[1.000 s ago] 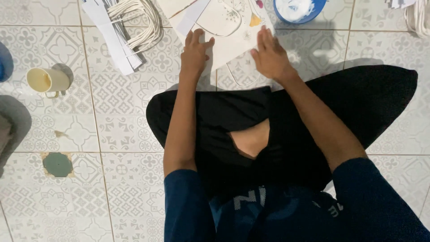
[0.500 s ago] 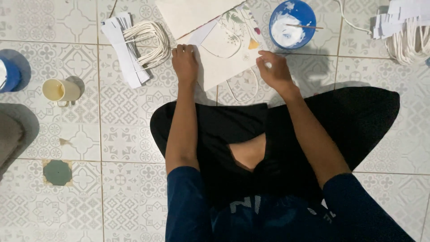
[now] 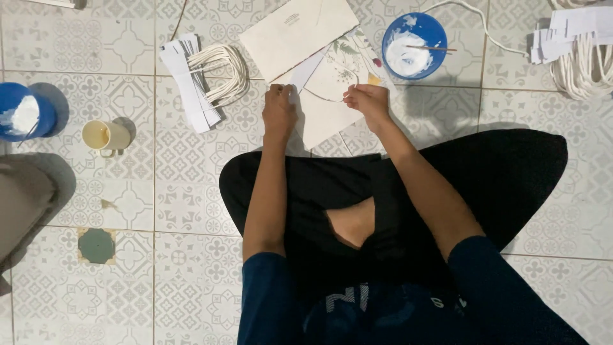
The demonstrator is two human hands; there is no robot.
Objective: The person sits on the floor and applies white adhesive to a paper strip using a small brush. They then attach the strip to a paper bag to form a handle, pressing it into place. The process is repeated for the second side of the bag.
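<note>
Both hands have come up off the tiles since a sec ago: then they lay flat-ish on the paper, now they're curled in, pinching at it. View has tipped too, so more of the floor beyond shows.

Left hand (image 3: 279, 108) is clenched over the near left edge of the white floral-printed paper sheet (image 3: 332, 96), fingers tucked under w/ a narrow white flap sticking out just past the knuckles. Right hand (image 3: 367, 102) grips the same sheet's right side, thumb and fingers closed on a thin looped cord that curves across the print. So the sheet lies directly under and between both hands, on the patterned floor tiles (image 3: 191, 211), just in front of the crossed legs, its far end tucked under a plain cream paper bag panel (image 3: 297, 35).

Risk, imo: the round blue bowl of white paste with a stick in it (image 3: 414, 45) sits just beyond the right hand, near the sheet's far corner. A wide swing of that wrist could tip the stick or smear paste on the print. Pulling the cord hard might also crease or tear the thin paper. Bundle of white cord loops and paper strips (image 3: 204, 76) to the left is near enough to snag.
</note>
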